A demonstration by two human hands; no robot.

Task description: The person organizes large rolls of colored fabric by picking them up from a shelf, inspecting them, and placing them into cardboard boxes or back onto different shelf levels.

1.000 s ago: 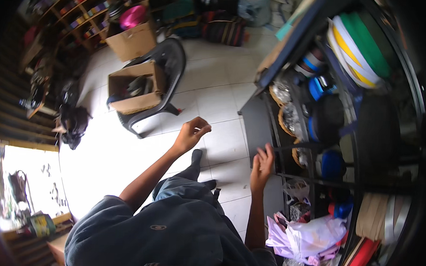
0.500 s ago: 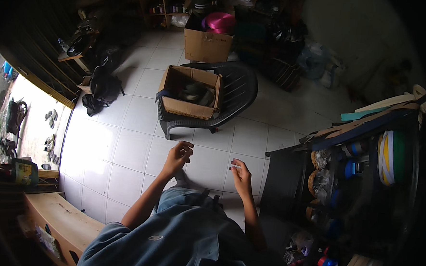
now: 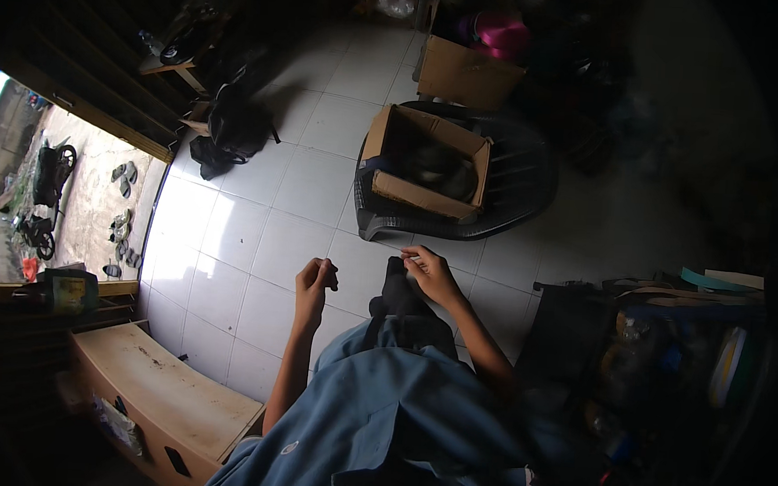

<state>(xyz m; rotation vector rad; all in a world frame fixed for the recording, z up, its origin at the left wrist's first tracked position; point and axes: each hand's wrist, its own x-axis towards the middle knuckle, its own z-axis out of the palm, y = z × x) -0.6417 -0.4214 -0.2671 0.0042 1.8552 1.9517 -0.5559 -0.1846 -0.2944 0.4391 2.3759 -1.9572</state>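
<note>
My left hand (image 3: 316, 275) hangs in the air over the tiled floor. Its fingers are loosely curled in and I see nothing in them. On the other side, my right hand (image 3: 430, 271) is held out in front of the body, the fingers loosely bent and apart, holding nothing. Beyond both hands stands a black plastic chair (image 3: 519, 193). An open cardboard box (image 3: 425, 197) rests on its seat, with dark items (image 3: 441, 168) inside that are too dim to name. Neither hand touches the box or the chair.
Behind the chair is another cardboard box (image 3: 468, 74) with a pink ribbon roll (image 3: 503, 35). A black bag (image 3: 237, 129) lies on the floor at left, near a bright doorway (image 3: 85, 174). A wooden cabinet (image 3: 166, 381) stands near left; a dark shelf with strap material (image 3: 668, 297) is at right.
The view has swung left, so the chair and boxes appear farther right. My left hand's fingers have curled in more. My right hand has moved inward and forward, closer to the chair.
</note>
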